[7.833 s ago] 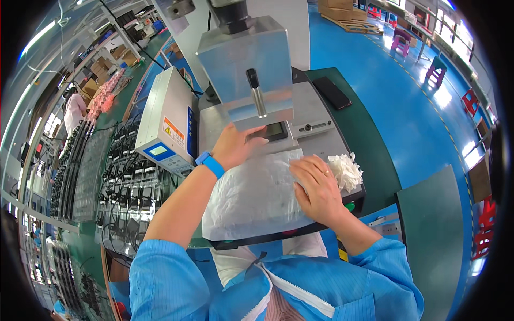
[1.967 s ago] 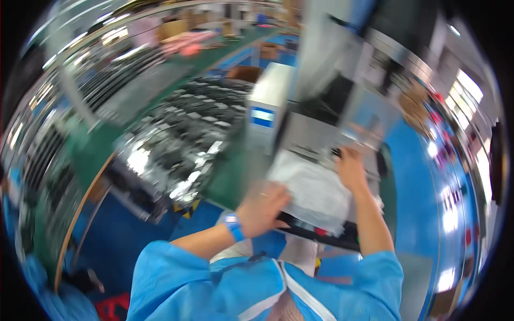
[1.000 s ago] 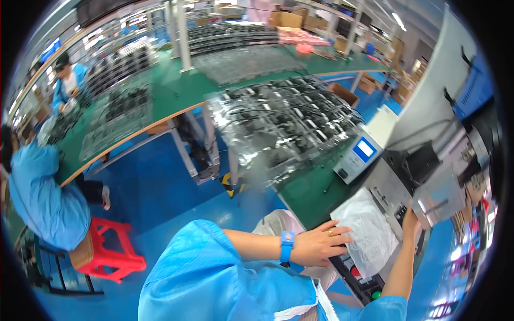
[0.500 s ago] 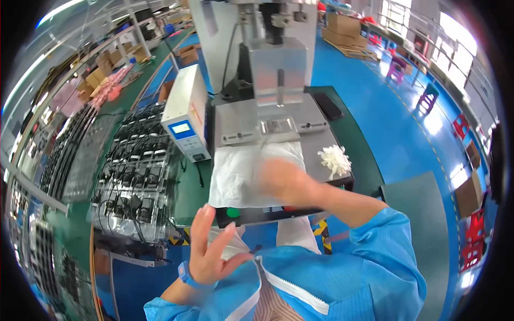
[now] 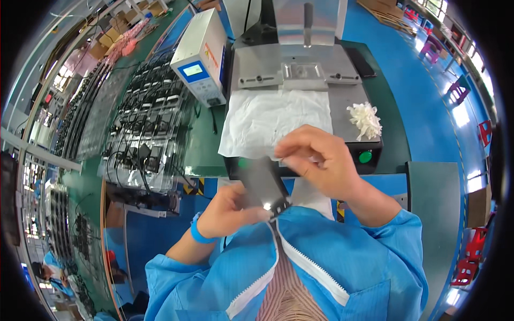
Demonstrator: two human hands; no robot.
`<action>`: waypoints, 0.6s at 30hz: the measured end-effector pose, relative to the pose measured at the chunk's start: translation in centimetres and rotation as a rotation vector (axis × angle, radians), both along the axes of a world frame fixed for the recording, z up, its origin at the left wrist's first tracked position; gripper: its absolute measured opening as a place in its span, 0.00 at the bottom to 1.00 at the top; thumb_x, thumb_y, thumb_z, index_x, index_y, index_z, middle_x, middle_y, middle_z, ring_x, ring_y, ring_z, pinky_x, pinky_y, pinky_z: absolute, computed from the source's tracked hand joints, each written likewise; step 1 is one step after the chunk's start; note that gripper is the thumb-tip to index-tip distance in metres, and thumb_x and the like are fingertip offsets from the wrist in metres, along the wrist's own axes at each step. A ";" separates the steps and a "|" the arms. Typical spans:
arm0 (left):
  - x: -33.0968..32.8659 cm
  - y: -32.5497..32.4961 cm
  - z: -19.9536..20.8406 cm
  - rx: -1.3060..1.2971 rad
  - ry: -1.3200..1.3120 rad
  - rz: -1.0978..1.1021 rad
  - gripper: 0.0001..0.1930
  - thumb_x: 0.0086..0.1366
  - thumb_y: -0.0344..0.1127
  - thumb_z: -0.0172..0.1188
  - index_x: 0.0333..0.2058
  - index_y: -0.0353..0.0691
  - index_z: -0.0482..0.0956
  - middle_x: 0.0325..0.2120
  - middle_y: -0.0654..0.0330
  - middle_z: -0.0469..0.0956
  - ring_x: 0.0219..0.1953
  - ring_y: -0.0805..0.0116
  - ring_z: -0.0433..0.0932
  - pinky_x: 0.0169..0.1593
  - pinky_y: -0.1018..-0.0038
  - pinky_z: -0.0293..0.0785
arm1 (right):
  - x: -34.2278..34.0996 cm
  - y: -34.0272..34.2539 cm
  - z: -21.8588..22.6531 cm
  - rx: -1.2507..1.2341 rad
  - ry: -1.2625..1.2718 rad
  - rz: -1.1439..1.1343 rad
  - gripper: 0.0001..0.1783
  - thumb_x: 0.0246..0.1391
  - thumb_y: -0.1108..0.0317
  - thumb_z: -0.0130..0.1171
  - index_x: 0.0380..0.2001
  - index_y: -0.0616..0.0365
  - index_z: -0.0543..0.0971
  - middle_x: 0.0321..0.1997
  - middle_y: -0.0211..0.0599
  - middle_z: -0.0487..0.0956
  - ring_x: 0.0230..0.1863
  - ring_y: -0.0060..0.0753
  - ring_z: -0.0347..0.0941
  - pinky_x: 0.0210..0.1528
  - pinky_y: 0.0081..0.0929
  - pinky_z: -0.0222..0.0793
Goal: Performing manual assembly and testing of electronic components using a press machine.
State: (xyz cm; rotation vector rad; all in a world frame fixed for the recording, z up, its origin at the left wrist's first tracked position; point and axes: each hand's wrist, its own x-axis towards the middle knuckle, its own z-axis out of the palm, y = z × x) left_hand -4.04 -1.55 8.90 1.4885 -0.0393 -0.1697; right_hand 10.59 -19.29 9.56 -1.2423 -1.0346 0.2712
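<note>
A dark, flat rectangular case (image 5: 263,184), blurred by motion, is gripped in my left hand (image 5: 227,214) in front of my chest. It tilts, with a bright glint at its lower end. Just beyond its upper right side is my right hand (image 5: 329,163), fingers curled and thumb drawn in toward them. Whatever those fingertips hold, if anything, is too small to make out. Past both hands, a wrinkled white cloth (image 5: 278,115) lies on the press base, in front of a clear-looking fixture block (image 5: 303,75).
A white control box (image 5: 201,59) with a lit display stands left of the press. Trays of black cabled devices (image 5: 142,128) fill the left side. White scraps (image 5: 365,121) are piled on the base's right, above a green button (image 5: 365,157). A black slab (image 5: 361,62) lies behind.
My left hand was open and now grips the dark case. My right hand has come back from over the cloth to beside it. The view has tilted downward.
</note>
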 end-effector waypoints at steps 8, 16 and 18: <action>1.1 -0.2 -2.3 -0.208 -0.062 0.319 0.17 0.53 0.19 0.62 0.43 0.34 0.77 0.33 0.62 0.81 0.31 0.76 0.74 0.38 0.82 0.70 | -0.6 -0.5 -2.5 -0.291 -0.227 -0.100 0.07 0.45 0.84 0.59 0.30 0.65 0.79 0.28 0.33 0.78 0.26 0.25 0.70 0.29 0.19 0.66; 0.8 -0.2 -3.0 -0.068 -0.122 0.321 0.15 0.51 0.19 0.64 0.40 0.34 0.79 0.29 0.62 0.81 0.29 0.77 0.73 0.36 0.83 0.70 | -1.5 0.0 -3.2 -0.312 -0.190 -0.169 0.07 0.42 0.85 0.59 0.27 0.66 0.78 0.28 0.35 0.78 0.24 0.24 0.69 0.26 0.17 0.65; 0.7 -0.4 -2.9 -0.080 -0.107 0.347 0.15 0.50 0.19 0.65 0.39 0.34 0.79 0.28 0.62 0.80 0.28 0.77 0.73 0.35 0.83 0.70 | -1.6 0.1 -3.3 -0.285 -0.144 -0.170 0.07 0.41 0.86 0.59 0.27 0.66 0.78 0.28 0.34 0.78 0.24 0.23 0.69 0.26 0.16 0.65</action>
